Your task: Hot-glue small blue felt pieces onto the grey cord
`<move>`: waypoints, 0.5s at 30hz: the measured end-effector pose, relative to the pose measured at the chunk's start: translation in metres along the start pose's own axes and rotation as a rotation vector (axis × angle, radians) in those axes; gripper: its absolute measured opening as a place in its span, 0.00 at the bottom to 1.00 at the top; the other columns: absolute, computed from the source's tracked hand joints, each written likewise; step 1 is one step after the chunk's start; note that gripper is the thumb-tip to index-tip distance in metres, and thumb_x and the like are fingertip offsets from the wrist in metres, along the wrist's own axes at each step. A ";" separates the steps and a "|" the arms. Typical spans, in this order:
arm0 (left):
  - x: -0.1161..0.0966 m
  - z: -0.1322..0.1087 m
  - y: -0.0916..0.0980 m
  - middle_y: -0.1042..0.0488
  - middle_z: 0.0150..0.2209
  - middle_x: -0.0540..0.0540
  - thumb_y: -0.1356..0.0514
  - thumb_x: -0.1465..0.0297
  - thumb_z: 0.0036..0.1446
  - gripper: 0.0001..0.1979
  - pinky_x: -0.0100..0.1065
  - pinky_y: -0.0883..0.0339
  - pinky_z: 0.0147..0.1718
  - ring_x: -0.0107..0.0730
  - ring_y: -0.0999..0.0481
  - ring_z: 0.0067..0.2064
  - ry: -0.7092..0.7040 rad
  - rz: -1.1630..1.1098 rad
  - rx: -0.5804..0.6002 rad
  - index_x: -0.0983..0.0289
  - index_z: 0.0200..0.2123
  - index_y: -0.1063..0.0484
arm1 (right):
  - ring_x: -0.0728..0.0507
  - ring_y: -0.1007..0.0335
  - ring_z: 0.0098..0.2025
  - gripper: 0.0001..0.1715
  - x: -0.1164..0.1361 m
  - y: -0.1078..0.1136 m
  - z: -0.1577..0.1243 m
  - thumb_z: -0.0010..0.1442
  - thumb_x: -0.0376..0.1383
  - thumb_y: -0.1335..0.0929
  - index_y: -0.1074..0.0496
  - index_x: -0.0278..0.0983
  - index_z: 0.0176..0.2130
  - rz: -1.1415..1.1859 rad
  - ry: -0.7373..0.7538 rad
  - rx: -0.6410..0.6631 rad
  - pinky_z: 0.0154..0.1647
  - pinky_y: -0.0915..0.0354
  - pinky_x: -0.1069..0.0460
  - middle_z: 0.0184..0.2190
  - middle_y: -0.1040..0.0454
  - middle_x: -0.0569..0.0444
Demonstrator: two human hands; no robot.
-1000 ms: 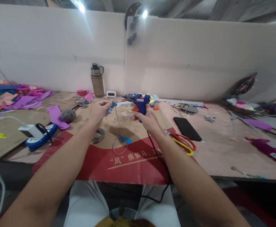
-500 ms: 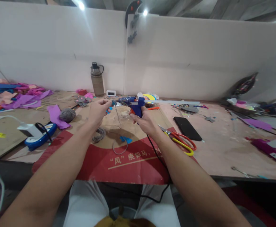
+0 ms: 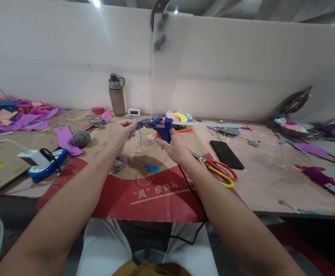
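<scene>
My right hand (image 3: 175, 145) is wrapped round the handle of a blue hot glue gun (image 3: 164, 128), with a long whitish glue stick (image 3: 207, 124) reaching out of its back. The nozzle points left, close to the fingertips of my left hand (image 3: 121, 134). Those fingers pinch a small blue piece (image 3: 139, 125), mostly hidden. From there a thin grey cord (image 3: 141, 143) hangs down and loops over the red and brown cardboard (image 3: 112, 209). A coil of grey cord (image 3: 119, 163) and a blue scrap (image 3: 151, 168) lie below my hands.
Scissors (image 3: 219, 172) with red and yellow handles and a black phone (image 3: 226, 155) lie to the right. Leftward are a grey yarn ball (image 3: 80, 138), a blue power strip (image 3: 48, 168) and coloured scraps (image 3: 26, 119). A bottle (image 3: 117, 97) stands by the back panel. The gun's black cable (image 3: 189, 184) drops past the table edge.
The whole view has shifted very slightly. Both hands keep their grips, and the nozzle stays close to the blue piece.
</scene>
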State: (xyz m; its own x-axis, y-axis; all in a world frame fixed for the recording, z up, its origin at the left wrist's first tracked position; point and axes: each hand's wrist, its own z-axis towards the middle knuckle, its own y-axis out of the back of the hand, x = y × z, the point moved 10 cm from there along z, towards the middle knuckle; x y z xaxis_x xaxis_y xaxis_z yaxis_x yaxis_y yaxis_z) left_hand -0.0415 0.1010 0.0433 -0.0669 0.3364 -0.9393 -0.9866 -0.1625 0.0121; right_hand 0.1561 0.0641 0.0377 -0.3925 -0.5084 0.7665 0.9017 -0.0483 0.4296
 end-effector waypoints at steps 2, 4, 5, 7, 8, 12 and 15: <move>-0.001 -0.001 0.000 0.33 0.17 0.49 0.36 0.67 0.45 0.08 0.24 0.53 0.15 0.21 0.38 0.18 0.008 0.006 -0.006 0.65 0.23 0.28 | 0.41 0.31 0.41 0.19 0.002 0.001 -0.001 0.57 0.41 0.35 0.34 0.37 0.48 -0.035 0.006 -0.003 0.40 0.34 0.48 0.41 0.27 0.47; -0.003 -0.002 0.000 0.33 0.16 0.49 0.36 0.67 0.44 0.08 0.24 0.53 0.15 0.20 0.38 0.18 0.020 0.003 -0.021 0.65 0.23 0.28 | 0.41 0.31 0.43 0.20 0.005 0.001 -0.002 0.57 0.40 0.35 0.34 0.37 0.49 -0.059 0.025 -0.003 0.42 0.34 0.47 0.43 0.27 0.46; -0.003 -0.003 0.000 0.34 0.16 0.49 0.36 0.67 0.44 0.08 0.24 0.53 0.15 0.20 0.38 0.18 0.026 0.001 -0.028 0.65 0.23 0.28 | 0.40 0.31 0.43 0.20 0.007 0.001 -0.002 0.58 0.40 0.35 0.34 0.37 0.49 -0.065 0.039 -0.004 0.43 0.34 0.47 0.43 0.27 0.46; -0.004 -0.004 0.001 0.34 0.16 0.48 0.36 0.67 0.43 0.07 0.24 0.53 0.15 0.20 0.38 0.18 0.030 -0.001 -0.037 0.65 0.23 0.29 | 0.39 0.31 0.44 0.20 0.009 0.002 -0.003 0.58 0.40 0.35 0.34 0.37 0.50 -0.071 0.068 -0.013 0.45 0.35 0.45 0.43 0.27 0.46; -0.005 -0.004 0.001 0.34 0.16 0.48 0.36 0.67 0.43 0.07 0.24 0.53 0.15 0.20 0.39 0.17 0.027 -0.001 -0.038 0.65 0.23 0.29 | 0.39 0.31 0.44 0.20 0.010 0.002 -0.003 0.58 0.40 0.35 0.34 0.37 0.50 -0.073 0.084 -0.020 0.45 0.35 0.44 0.44 0.27 0.45; -0.005 -0.004 0.001 0.33 0.16 0.48 0.36 0.67 0.44 0.07 0.24 0.52 0.16 0.20 0.39 0.18 0.011 0.013 -0.035 0.65 0.23 0.29 | 0.39 0.31 0.45 0.19 0.014 0.002 -0.004 0.59 0.40 0.35 0.33 0.38 0.50 -0.078 0.135 -0.043 0.48 0.36 0.43 0.44 0.26 0.46; -0.005 -0.004 0.001 0.33 0.17 0.48 0.36 0.67 0.44 0.08 0.23 0.51 0.16 0.20 0.38 0.18 0.005 0.019 -0.031 0.65 0.23 0.29 | 0.38 0.31 0.45 0.19 0.014 0.002 -0.004 0.59 0.40 0.35 0.33 0.38 0.50 -0.092 0.137 -0.040 0.48 0.35 0.42 0.43 0.26 0.45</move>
State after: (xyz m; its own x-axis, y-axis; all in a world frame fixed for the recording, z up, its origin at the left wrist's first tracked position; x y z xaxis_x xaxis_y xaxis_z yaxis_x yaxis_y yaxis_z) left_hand -0.0413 0.0959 0.0468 -0.0847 0.3279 -0.9409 -0.9801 -0.1978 0.0192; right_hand 0.1528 0.0533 0.0475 -0.4480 -0.6123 0.6515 0.8707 -0.1334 0.4734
